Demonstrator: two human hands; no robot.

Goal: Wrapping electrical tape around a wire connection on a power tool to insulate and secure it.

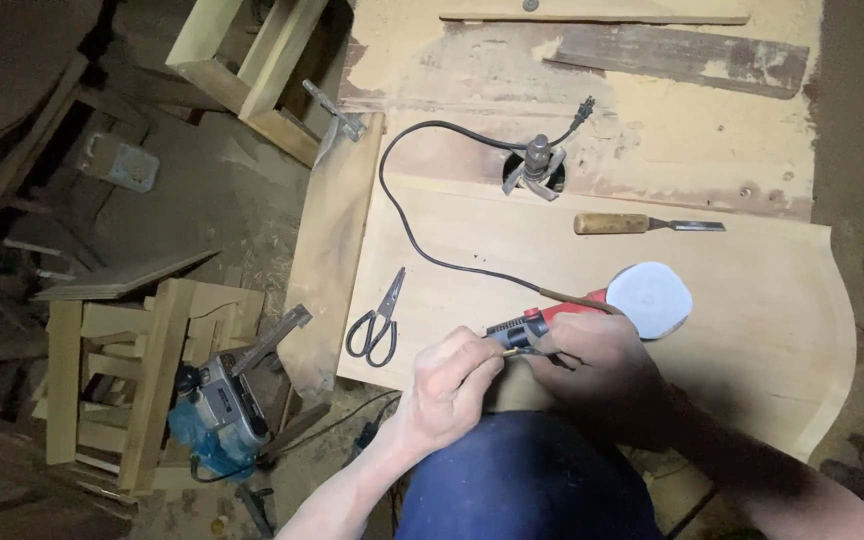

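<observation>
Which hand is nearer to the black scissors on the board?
Left. The left hand lies just right of the scissors, with a small gap. The right hand is farther right, on the red power tool.

Red sander (592,305) flat on board (752,300)

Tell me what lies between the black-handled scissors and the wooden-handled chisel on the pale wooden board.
In the head view, only the black power cord crosses between scissors and chisel.

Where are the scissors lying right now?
In the head view, the scissors lie on the pale wooden board, near its left edge, just left of the black cord and above the left hand.
</observation>
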